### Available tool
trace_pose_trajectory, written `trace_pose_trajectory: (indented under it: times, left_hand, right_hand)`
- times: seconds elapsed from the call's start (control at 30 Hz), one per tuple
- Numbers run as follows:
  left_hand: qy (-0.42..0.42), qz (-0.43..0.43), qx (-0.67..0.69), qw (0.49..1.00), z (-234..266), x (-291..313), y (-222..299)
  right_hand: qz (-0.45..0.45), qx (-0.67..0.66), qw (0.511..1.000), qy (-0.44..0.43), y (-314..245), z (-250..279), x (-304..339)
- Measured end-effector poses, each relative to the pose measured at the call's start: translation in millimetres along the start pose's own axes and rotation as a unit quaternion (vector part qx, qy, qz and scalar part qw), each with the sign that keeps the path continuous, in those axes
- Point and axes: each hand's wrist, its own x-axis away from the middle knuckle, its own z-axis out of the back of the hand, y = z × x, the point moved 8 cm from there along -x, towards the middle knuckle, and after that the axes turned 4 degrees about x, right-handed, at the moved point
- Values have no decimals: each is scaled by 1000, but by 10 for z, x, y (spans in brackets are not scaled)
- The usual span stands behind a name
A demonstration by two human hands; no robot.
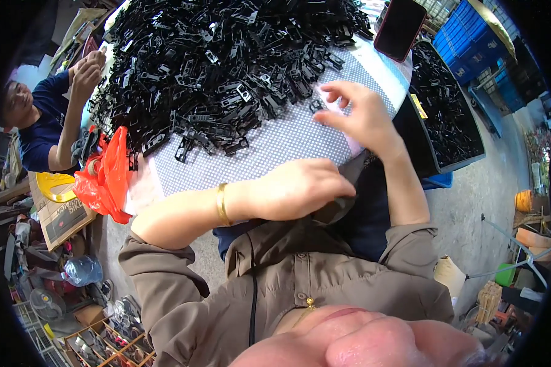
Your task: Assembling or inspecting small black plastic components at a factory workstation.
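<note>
A large heap of small black clip-like pieces (226,73) covers the far part of a table with a dotted grey-white cover (226,165). My right hand (367,116) is over the right side of the cover, thumb and fingers apart, holding nothing that I can see. A single dark piece (316,106) lies close to its fingertips. My left hand (297,188), with a gold bracelet (221,205) at the wrist, is at the table's near edge in front of me. Its fingers curl downward, and anything inside them is hidden.
A red plastic bag (107,180) hangs at the table's left edge, beside a co-worker (46,122) with raised hands. A dark phone (400,29) stands at the far right. Right of the table is a black bin (462,162) of similar pieces, with blue crates (468,40) beyond.
</note>
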Motion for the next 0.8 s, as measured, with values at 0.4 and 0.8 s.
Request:
trace_pose_trajectory:
  times: [0.4,0.8]
  left_hand:
    - [-30,30,-78,996,-59,5,-108]
    - [-54,142,-5,988,-12,-144,-208]
  right_hand:
    - [57,73,993,68,25,-17,22]
    - [-14,-114,988,102,241,-13,-1]
